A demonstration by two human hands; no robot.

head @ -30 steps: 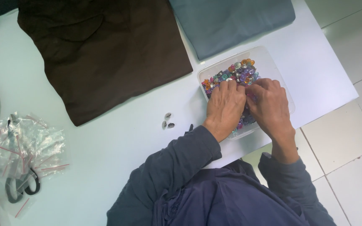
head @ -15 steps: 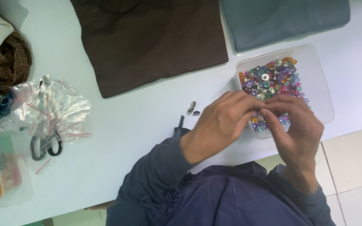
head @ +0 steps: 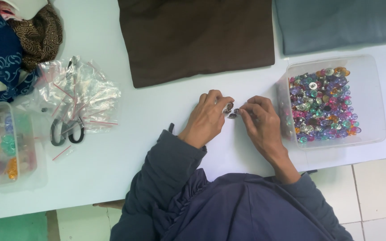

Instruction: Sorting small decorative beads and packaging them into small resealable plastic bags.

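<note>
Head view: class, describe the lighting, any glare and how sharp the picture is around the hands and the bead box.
Head view: soft, even light, with only faint shadows beneath the left hand and right hand; glare glints on the plastic bags and the clear bead box; the hands and beads are fairly sharp, but the small pieces between the fingertips are too tiny to make out.

dark blue-grey long sleeves, gathered at the left cuff, over a navy garment; both hands [head: 235, 120] bare, no rings.
</note>
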